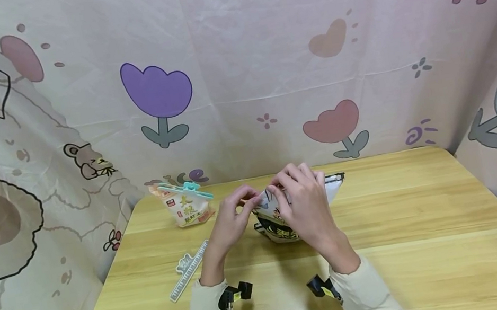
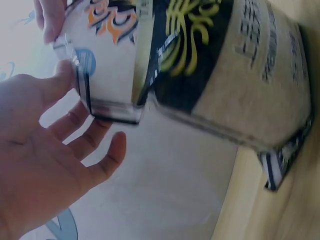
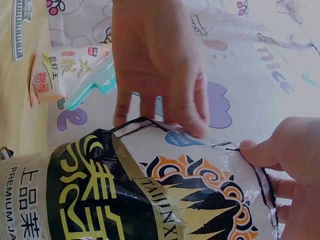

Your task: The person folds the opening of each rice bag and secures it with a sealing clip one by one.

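Note:
A bag (image 1: pixel 279 229) with black, white and gold print stands on the table in front of me, its upper part folded over. My left hand (image 1: pixel 233 219) pinches the left end of the fold between thumb and fingers; in the left wrist view that bag corner (image 2: pixel 107 107) reaches past the thumb. My right hand (image 1: pixel 305 205) grips the top edge farther right. In the right wrist view its thumb (image 3: pixel 255 152) lies on the front of the bag (image 3: pixel 90 185), fingers behind the edge.
To the left at the back stands a smaller white and orange bag (image 1: pixel 188 212) with a teal clip (image 1: pixel 190 186) across its top. A pale ruler-like strip (image 1: pixel 190 272) with a cartoon tab lies nearer, beside my left forearm. A patterned cloth (image 1: pixel 237 81) hangs behind the wooden table (image 1: pixel 424 236).

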Available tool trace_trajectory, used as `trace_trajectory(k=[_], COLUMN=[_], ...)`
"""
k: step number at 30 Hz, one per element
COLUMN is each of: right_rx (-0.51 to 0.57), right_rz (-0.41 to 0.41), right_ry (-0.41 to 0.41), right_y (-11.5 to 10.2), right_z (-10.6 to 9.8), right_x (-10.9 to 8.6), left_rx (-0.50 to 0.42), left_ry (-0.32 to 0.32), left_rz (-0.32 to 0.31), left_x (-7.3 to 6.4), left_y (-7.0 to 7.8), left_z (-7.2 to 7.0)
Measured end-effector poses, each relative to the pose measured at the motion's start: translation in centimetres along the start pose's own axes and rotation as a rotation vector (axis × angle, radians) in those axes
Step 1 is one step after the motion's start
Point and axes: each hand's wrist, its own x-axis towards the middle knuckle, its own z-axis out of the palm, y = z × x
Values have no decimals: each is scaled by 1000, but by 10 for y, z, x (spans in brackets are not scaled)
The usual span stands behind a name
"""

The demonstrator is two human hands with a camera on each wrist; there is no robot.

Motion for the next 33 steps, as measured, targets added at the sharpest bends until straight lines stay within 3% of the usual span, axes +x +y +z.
trace_trajectory(k=[7, 22, 29, 33], right_rx=[-2, 15, 20, 30], right_rz=[-19, -42, -35, -29], right_ry=[-2, 18, 27, 22], right_y=[0, 2, 2, 2], right_z=[2, 1, -1, 0], right_x=[0, 0, 0, -1], left_rx=[107, 176, 206, 201], left_ry=[-73, -63, -69, -54], left_rz=[15, 5, 42, 27], left_x=[-4, -7, -7, -10], left_y=[-8, -16, -16, -14], left_z=[-12, -20, -21, -22])
